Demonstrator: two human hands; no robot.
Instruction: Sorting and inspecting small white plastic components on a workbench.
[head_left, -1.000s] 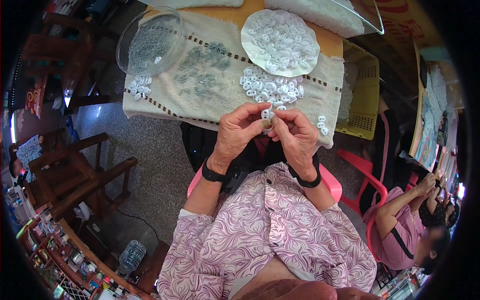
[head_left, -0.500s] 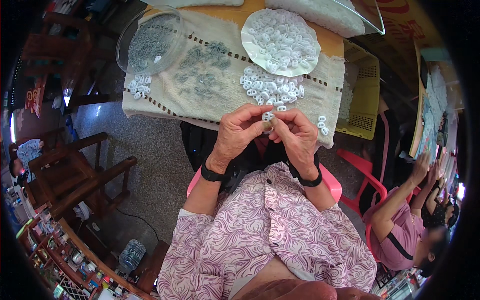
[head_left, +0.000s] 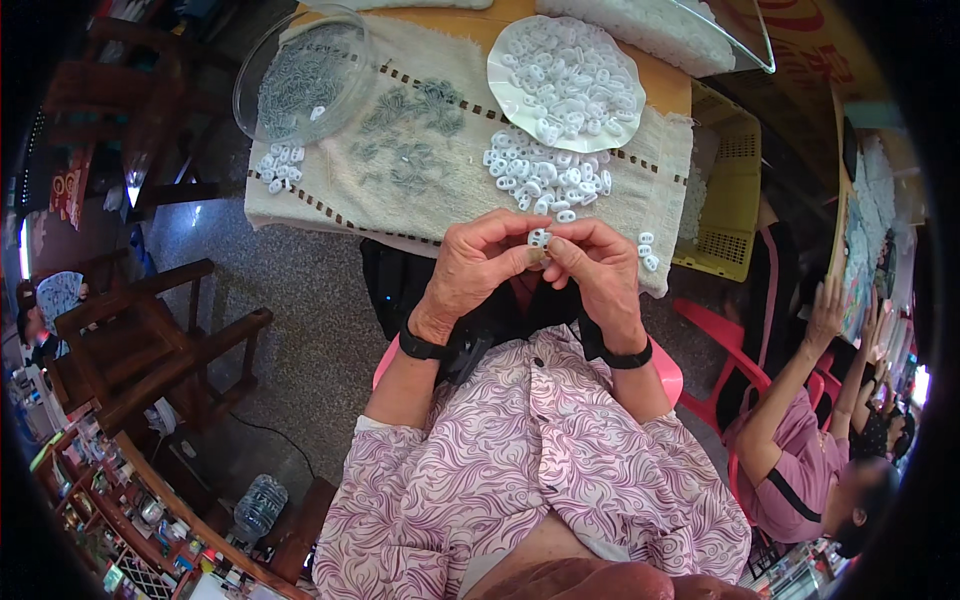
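Note:
A small white two-hole plastic piece, like a cord lock, is pinched at the table's front edge between both hands. My left hand grips it from the left with thumb and forefinger. From the right, my right hand holds it the same way, the thumbs close together. Just beyond the fingertips spreads a pile of similar white pieces. Behind it, a scalloped white plate is heaped with more. Small grey wire-like parts, perhaps springs, lie loose on the beige cloth.
A clear round bowl holds more grey parts. White pieces cluster beside it, and a few lie at the cloth's right edge. A yellow crate stands right of the table. Another person sits at the right, arms raised.
The white piece has turned slightly between my fingers, showing more of its face. My hands barely shift. The other person's hands at the right have moved.

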